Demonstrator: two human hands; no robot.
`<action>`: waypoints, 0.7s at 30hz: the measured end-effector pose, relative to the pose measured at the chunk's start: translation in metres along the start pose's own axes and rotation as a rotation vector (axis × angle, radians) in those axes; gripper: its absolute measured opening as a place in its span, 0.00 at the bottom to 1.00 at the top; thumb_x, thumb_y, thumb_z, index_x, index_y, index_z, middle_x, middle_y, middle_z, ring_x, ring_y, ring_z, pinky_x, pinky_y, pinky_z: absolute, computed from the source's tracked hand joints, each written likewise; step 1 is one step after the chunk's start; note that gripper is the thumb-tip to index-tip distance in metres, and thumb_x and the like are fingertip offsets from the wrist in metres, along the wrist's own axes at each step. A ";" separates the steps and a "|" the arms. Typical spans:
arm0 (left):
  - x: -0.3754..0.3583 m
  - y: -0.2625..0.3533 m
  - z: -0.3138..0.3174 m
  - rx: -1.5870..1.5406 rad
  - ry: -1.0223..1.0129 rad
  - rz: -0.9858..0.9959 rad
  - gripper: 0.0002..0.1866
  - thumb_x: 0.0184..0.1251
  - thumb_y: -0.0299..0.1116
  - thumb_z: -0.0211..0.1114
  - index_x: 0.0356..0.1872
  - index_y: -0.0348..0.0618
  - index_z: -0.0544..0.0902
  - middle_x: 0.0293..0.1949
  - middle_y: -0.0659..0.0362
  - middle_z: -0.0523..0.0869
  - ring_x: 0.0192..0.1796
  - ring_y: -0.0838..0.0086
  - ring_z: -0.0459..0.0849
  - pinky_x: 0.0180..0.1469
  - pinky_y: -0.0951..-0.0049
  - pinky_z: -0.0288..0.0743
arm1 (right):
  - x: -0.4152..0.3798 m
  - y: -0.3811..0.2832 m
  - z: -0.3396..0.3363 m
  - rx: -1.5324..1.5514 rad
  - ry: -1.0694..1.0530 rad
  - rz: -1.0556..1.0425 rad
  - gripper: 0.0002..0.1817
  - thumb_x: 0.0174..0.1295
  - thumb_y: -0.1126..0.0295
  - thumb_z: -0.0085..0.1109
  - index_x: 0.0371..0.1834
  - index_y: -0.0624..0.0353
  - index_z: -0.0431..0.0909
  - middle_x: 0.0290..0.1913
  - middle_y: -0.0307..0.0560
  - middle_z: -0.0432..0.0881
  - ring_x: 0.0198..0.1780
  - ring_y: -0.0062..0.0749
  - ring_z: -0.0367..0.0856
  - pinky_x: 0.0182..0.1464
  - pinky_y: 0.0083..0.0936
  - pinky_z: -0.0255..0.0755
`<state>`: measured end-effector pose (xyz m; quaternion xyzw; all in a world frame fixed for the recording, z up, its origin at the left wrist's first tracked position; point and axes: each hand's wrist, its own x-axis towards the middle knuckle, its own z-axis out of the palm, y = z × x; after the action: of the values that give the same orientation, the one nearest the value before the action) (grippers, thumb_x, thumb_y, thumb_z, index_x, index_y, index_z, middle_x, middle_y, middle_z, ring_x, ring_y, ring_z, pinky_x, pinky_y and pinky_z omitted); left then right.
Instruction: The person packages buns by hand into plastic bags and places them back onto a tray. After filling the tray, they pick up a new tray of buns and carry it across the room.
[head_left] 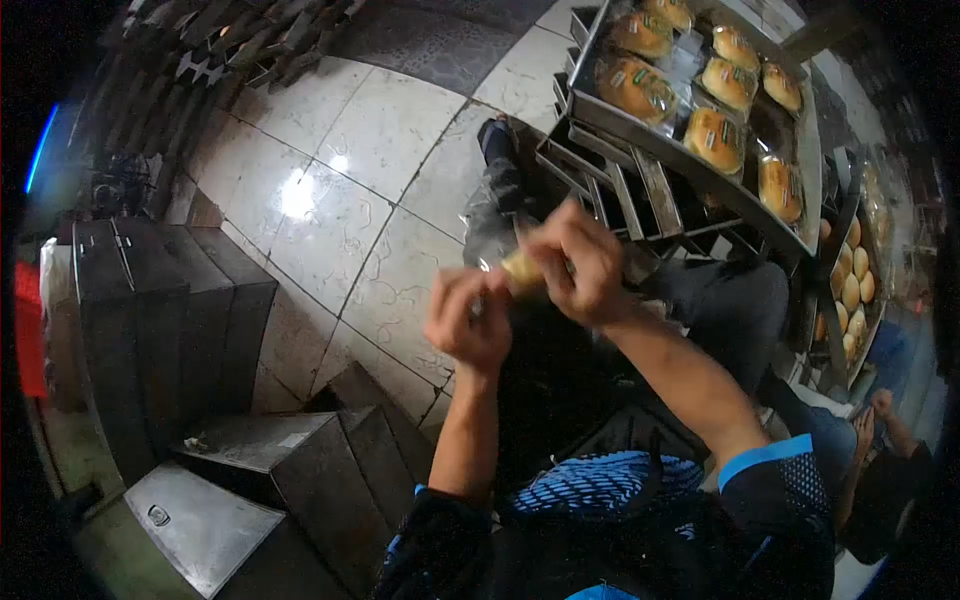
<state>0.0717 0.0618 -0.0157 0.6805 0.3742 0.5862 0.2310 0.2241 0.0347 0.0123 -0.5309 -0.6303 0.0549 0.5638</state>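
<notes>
In front of my lap, both hands are raised close together. My left hand (468,318) is closed in a pinch at one end of a small yellow piece (519,267), which looks wrapped in clear plastic. My right hand (580,265) grips the other end with its fingers bent. Motion blur smears the fingertips and the piece, so its exact kind does not show. Beyond my right hand, several golden buns (715,140) in clear labelled bags sit on a metal tray (650,147).
Dark metal boxes (155,330) stand at the left, and more (340,470) lie at lower left. Empty metal frames (625,190) are stacked under the tray. Unwrapped buns (851,290) fill another tray at right. Another person's hands (872,415) show at lower right. The tiled floor (390,130) looks wet.
</notes>
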 end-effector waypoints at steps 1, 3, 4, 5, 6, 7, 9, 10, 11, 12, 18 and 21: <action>0.004 -0.005 0.002 -0.042 0.048 -0.086 0.06 0.63 0.25 0.68 0.29 0.32 0.83 0.27 0.57 0.82 0.31 0.74 0.80 0.35 0.75 0.73 | 0.005 0.007 0.005 0.024 0.086 0.170 0.13 0.67 0.69 0.60 0.25 0.61 0.74 0.25 0.48 0.72 0.25 0.41 0.73 0.29 0.32 0.67; 0.009 -0.004 -0.018 -0.116 0.083 -0.531 0.08 0.67 0.27 0.66 0.30 0.31 0.83 0.27 0.60 0.82 0.30 0.79 0.77 0.34 0.77 0.70 | 0.003 0.017 -0.002 -0.088 0.186 0.394 0.15 0.67 0.70 0.59 0.22 0.62 0.71 0.23 0.48 0.71 0.23 0.42 0.71 0.27 0.33 0.64; 0.005 0.008 -0.035 -0.106 -0.014 -0.644 0.10 0.70 0.30 0.64 0.31 0.32 0.85 0.25 0.62 0.81 0.28 0.83 0.73 0.30 0.79 0.64 | -0.013 0.004 0.000 -0.092 0.205 0.406 0.18 0.68 0.70 0.58 0.19 0.62 0.68 0.21 0.49 0.69 0.22 0.40 0.69 0.26 0.33 0.62; -0.004 0.012 -0.050 -0.117 -0.058 -0.730 0.12 0.70 0.33 0.65 0.31 0.34 0.86 0.23 0.63 0.80 0.27 0.85 0.72 0.28 0.81 0.59 | -0.039 -0.005 -0.001 -0.118 0.149 0.511 0.16 0.69 0.70 0.57 0.21 0.63 0.70 0.21 0.48 0.70 0.21 0.37 0.68 0.26 0.32 0.62; -0.016 0.019 -0.064 -0.076 -0.106 -0.790 0.10 0.68 0.31 0.67 0.30 0.33 0.86 0.23 0.65 0.79 0.27 0.85 0.72 0.29 0.82 0.61 | -0.057 -0.024 0.001 0.030 0.185 0.634 0.15 0.70 0.70 0.56 0.24 0.63 0.71 0.21 0.46 0.69 0.21 0.30 0.66 0.26 0.30 0.61; -0.030 0.025 -0.078 -0.037 -0.162 -0.853 0.09 0.65 0.29 0.70 0.30 0.32 0.86 0.23 0.67 0.79 0.27 0.85 0.72 0.30 0.83 0.63 | -0.084 -0.033 -0.002 0.055 0.121 0.703 0.14 0.71 0.69 0.54 0.26 0.63 0.72 0.21 0.44 0.69 0.22 0.26 0.67 0.26 0.29 0.61; -0.061 0.031 -0.097 0.189 -0.311 -0.781 0.09 0.66 0.29 0.69 0.29 0.32 0.85 0.24 0.65 0.79 0.27 0.84 0.73 0.30 0.81 0.64 | -0.123 -0.045 -0.008 0.028 -0.050 0.947 0.16 0.70 0.69 0.53 0.23 0.64 0.73 0.17 0.49 0.68 0.20 0.31 0.70 0.26 0.34 0.63; -0.074 0.033 -0.100 0.251 -0.327 -0.698 0.09 0.67 0.28 0.68 0.30 0.32 0.85 0.24 0.62 0.81 0.28 0.83 0.75 0.31 0.82 0.67 | -0.131 -0.043 -0.013 -0.041 -0.152 0.875 0.16 0.68 0.70 0.55 0.21 0.65 0.74 0.17 0.53 0.70 0.20 0.37 0.72 0.26 0.36 0.63; -0.082 0.034 -0.102 0.175 -0.260 -0.687 0.09 0.67 0.28 0.67 0.31 0.32 0.85 0.25 0.62 0.81 0.28 0.82 0.76 0.31 0.82 0.67 | -0.136 -0.039 -0.018 -0.111 -0.254 0.798 0.16 0.66 0.71 0.56 0.20 0.66 0.74 0.17 0.56 0.72 0.19 0.43 0.73 0.26 0.39 0.63; -0.084 0.039 -0.102 0.101 -0.186 -0.675 0.08 0.68 0.28 0.67 0.31 0.32 0.84 0.25 0.61 0.82 0.28 0.82 0.76 0.31 0.82 0.68 | -0.123 -0.040 -0.031 -0.075 -0.363 0.858 0.13 0.62 0.73 0.58 0.20 0.66 0.77 0.21 0.61 0.77 0.21 0.51 0.76 0.27 0.43 0.65; -0.014 0.053 -0.081 -0.059 -0.097 -0.810 0.09 0.69 0.29 0.65 0.32 0.32 0.84 0.22 0.63 0.82 0.23 0.85 0.75 0.26 0.84 0.65 | -0.032 -0.059 -0.051 -0.095 -0.302 0.249 0.19 0.47 0.69 0.76 0.45 0.53 0.86 0.45 0.44 0.87 0.48 0.38 0.84 0.61 0.45 0.68; 0.005 0.038 -0.058 -0.090 -0.119 -0.862 0.10 0.70 0.32 0.65 0.37 0.33 0.85 0.23 0.68 0.79 0.22 0.87 0.70 0.25 0.84 0.60 | -0.041 -0.038 -0.008 -0.236 -0.520 0.140 0.30 0.49 0.76 0.67 0.59 0.65 0.75 0.56 0.57 0.82 0.54 0.43 0.83 0.64 0.50 0.65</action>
<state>0.0249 0.0350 0.0276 0.4840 0.5841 0.4118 0.5049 0.1988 -0.0158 0.0136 -0.6032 -0.7174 0.1541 0.3126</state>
